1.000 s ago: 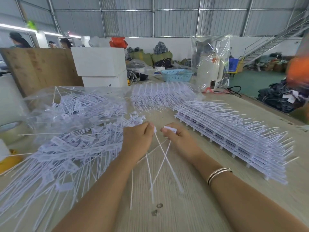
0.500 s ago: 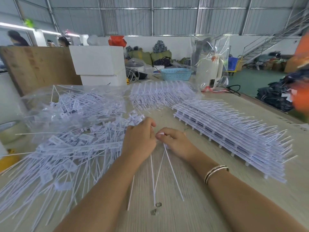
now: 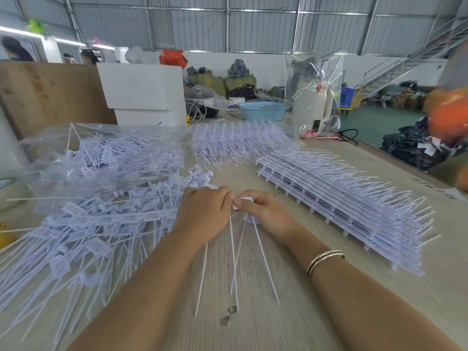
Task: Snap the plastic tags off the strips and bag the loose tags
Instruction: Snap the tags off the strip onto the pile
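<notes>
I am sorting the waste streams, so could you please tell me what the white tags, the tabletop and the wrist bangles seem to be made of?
The thin white long-tailed tags pinched by both hands look like matte moulded plastic: uniform colour, slim flexible tails. The pale tabletop appears to be wood or wood-look laminate, showing straight grain. The slim gold-toned bangles look like polished metal, judging by their glint.

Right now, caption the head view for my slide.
Both hands, left hand and right hand, pinch white plastic tags between loose-tag pile and stacked strips.

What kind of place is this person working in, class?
Probably a factory or warehouse packing floor: a corrugated metal roof, a metal staircase, stuffed sacks along the wall, and stacked tag strips on a long worktable.
</notes>
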{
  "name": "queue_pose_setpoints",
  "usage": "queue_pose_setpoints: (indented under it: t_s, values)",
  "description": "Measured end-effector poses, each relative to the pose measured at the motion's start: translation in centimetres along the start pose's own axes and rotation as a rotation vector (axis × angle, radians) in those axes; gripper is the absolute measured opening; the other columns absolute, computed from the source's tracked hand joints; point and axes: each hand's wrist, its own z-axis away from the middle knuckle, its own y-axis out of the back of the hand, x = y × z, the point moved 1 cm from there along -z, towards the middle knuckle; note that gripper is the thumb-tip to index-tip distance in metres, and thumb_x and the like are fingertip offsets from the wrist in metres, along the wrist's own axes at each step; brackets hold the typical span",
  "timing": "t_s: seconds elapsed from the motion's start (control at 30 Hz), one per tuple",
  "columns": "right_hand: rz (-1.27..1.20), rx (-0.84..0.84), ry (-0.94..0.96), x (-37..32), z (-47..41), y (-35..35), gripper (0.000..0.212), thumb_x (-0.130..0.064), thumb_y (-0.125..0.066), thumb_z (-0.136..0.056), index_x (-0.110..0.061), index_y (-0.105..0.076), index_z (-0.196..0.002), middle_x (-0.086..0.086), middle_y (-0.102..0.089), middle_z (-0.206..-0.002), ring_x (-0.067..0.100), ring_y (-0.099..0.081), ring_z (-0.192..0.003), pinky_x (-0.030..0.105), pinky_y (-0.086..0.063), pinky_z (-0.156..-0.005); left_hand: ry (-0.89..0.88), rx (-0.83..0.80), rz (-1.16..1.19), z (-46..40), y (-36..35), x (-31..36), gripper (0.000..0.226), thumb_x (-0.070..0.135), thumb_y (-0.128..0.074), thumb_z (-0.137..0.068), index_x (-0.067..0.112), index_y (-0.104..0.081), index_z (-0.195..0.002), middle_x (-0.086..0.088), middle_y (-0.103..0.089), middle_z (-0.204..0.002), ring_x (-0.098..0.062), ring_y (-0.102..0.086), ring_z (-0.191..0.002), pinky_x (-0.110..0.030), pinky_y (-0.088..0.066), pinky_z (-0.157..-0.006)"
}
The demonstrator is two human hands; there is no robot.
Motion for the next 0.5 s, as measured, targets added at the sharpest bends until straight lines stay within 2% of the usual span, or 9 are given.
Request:
queue_pose_setpoints:
  t_s: [0.07,0.17,0.2,0.3,0.4,0.43,0.5]
  values:
    - [-0.025,0.025,0.004,0.02,0.01,0.11,0.017,-0.017,-0.062,-0.089,-0.019,-0.066,-0.073,-0.007,-0.060,-0.071,0.007,-0.052,-0.068,0.016,-0.042,-0.066,0.042,-0.029,-0.035,-0.13,0.31,-0.42,0.042,0.041,-0.025,-0.100,0.021,-0.053,-0.076,0.005,-0.050,-0.060,-0.020,-0.052,-0.069,-0.036,-0.033,-0.087]
    - [-0.035,0.032,-0.022,0.11,0.03,0.10,0.012,-0.020,-0.061,-0.091,-0.017,-0.066,-0.081,0.007,-0.059,-0.083,0.017,-0.053,-0.076,0.031,-0.046,-0.074,0.108,-0.053,0.178,-0.12,0.22,-0.76,0.050,0.041,-0.033,-0.100,0.014,-0.052,-0.062,-0.002,-0.048,-0.053,-0.024,-0.052,-0.060,-0.032,-0.036,-0.069]
    - [-0.036,0.041,-0.005,0.07,0.04,0.05,0.012,-0.021,-0.060,-0.091,-0.017,-0.066,-0.082,0.008,-0.059,-0.085,0.017,-0.053,-0.078,0.031,-0.046,-0.075,0.136,-0.043,0.270,-0.15,0.18,-0.71,0.049,0.039,-0.036,-0.100,0.014,-0.048,-0.059,-0.004,-0.046,-0.053,-0.026,-0.051,-0.060,-0.032,-0.036,-0.063]
    - [-0.018,0.092,0.124,-0.21,-0.02,-0.18,0.014,-0.016,-0.057,-0.093,-0.014,-0.066,-0.083,0.002,-0.058,-0.079,0.009,-0.052,-0.075,0.016,-0.043,-0.072,0.220,0.004,0.487,-0.49,0.13,-0.47,0.045,0.035,-0.039,-0.100,0.015,-0.049,-0.060,-0.015,-0.057,-0.065,-0.031,-0.058,-0.070,-0.036,-0.040,-0.066]
    - [-0.034,0.130,0.158,-0.21,-0.09,-0.33,0.017,-0.015,-0.056,-0.093,-0.019,-0.065,-0.079,-0.013,-0.056,-0.068,0.003,-0.052,-0.069,0.011,-0.041,-0.069,0.263,0.039,0.632,-0.57,-0.17,-0.27,0.048,0.036,-0.039,-0.099,-0.001,-0.062,-0.079,-0.026,-0.065,-0.084,-0.035,-0.063,-0.084,-0.038,-0.044,-0.071]
    - [-0.051,0.137,0.155,-0.17,-0.11,-0.36,0.018,-0.015,-0.056,-0.093,-0.020,-0.065,-0.078,-0.015,-0.056,-0.065,0.002,-0.052,-0.069,0.010,-0.041,-0.068,0.266,0.044,0.668,-0.54,-0.23,-0.15,0.049,0.036,-0.039,-0.099,-0.002,-0.062,-0.079,-0.026,-0.064,-0.082,-0.035,-0.064,-0.084,-0.038,-0.044,-0.071]
    - [-0.090,0.153,0.145,-0.19,-0.09,-0.47,0.017,-0.016,-0.056,-0.093,-0.019,-0.066,-0.079,-0.012,-0.056,-0.065,0.004,-0.053,-0.069,0.010,-0.042,-0.067,0.275,0.051,0.728,-0.49,-0.25,0.08,0.046,0.036,-0.040,-0.099,0.009,-0.053,-0.064,-0.016,-0.057,-0.068,-0.028,-0.063,-0.075,-0.033,-0.039,-0.064]
